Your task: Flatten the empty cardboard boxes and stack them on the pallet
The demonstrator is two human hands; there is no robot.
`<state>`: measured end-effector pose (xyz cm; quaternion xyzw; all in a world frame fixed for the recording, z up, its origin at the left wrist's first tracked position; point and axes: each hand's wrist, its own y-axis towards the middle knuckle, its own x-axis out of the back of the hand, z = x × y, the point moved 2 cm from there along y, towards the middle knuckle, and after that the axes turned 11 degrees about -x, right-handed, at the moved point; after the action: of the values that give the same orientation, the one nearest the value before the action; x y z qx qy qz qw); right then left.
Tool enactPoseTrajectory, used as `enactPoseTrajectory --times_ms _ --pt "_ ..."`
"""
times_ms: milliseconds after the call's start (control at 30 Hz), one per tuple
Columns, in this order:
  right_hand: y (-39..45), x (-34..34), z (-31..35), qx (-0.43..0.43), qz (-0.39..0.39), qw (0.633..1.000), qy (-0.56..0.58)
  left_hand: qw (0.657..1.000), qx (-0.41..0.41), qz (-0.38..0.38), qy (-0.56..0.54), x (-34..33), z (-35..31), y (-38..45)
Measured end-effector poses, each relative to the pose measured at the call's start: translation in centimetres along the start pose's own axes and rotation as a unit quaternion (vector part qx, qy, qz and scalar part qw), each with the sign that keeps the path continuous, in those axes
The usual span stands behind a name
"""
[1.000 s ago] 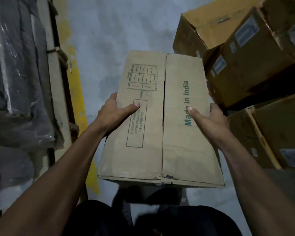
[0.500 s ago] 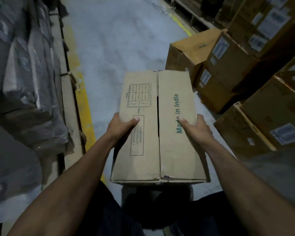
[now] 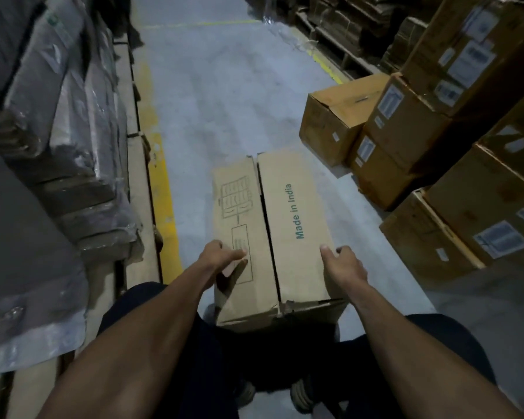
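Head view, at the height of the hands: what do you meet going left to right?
Wrapped stacks → yellow floor line → left hand → held cardboard box → right hand → labelled boxes stacked at the right.

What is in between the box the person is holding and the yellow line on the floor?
In the head view, only bare grey floor lies between the held box and the yellow line.
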<state>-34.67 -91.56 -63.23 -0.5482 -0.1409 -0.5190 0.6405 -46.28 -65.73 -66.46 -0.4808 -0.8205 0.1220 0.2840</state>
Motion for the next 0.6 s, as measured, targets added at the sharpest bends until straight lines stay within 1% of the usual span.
enactPoseTrajectory --times_ms 100,267,333,400,467,600 --pt "2.2 -1.1 0.2 -0.036 -0.031 0.999 -0.005 0.999 -0.016 -0.03 -0.002 -0.8 -0.4 1.8" --pt "6.7 -0.4 -0.3 -0.049 -0.079 0.996 -0.001 0.997 -0.066 -0.025 -0.002 -3.4 -0.3 4.7" --pt "8.1 -1.4 0.0 -0.054 -0.069 0.996 0.015 0.996 -0.084 -0.039 0.006 -3.7 -0.7 6.3" --pt "9.0 -3.5 0.6 -0.064 -0.06 0.995 0.041 0.992 -0.107 -0.055 0.04 -3.8 -0.8 8.3" --pt "9.7 -5.0 1.5 -0.07 -0.068 0.994 0.052 0.989 -0.126 -0.066 0.05 -3.7 -1.0 10.2" --pt "12.5 -4.8 4.0 -0.05 -0.084 0.993 0.069 0.985 -0.152 -0.065 0.052 -3.4 -2.4 13.8"
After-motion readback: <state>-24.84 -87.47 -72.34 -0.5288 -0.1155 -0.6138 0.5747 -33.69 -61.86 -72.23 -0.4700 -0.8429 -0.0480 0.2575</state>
